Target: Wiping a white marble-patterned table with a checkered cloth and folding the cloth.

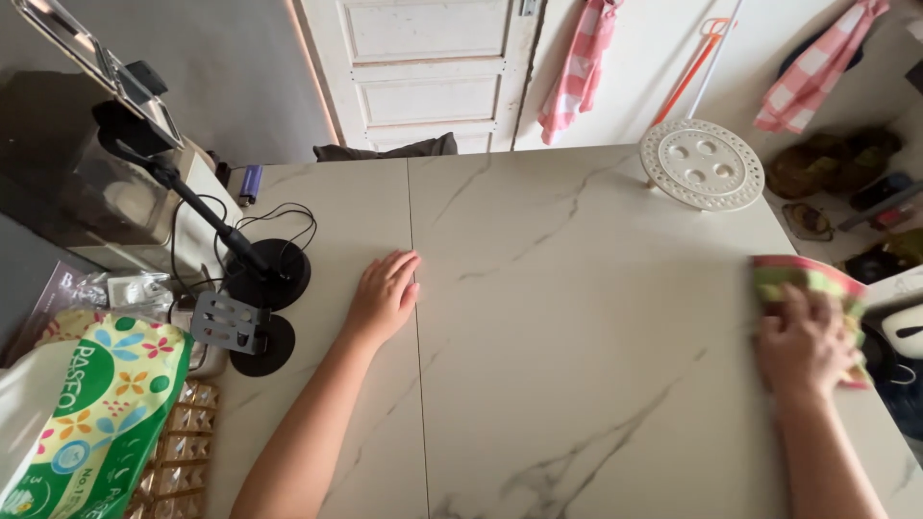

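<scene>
Hands down on the marble table (577, 288), right side blurred and hard to read.

The table's near edge ran out of frame, and the right hand (806, 341) was smeared with motion, its fingers spread over a red-and-green cloth (803, 279) at the table's right edge, pressing rather than pinching. The left hand (385, 293) lay flat, palm down, open and holding nothing. The black stand (264, 274) stood left, its top cut off; the round trivet (702, 163) sat far back.
</scene>
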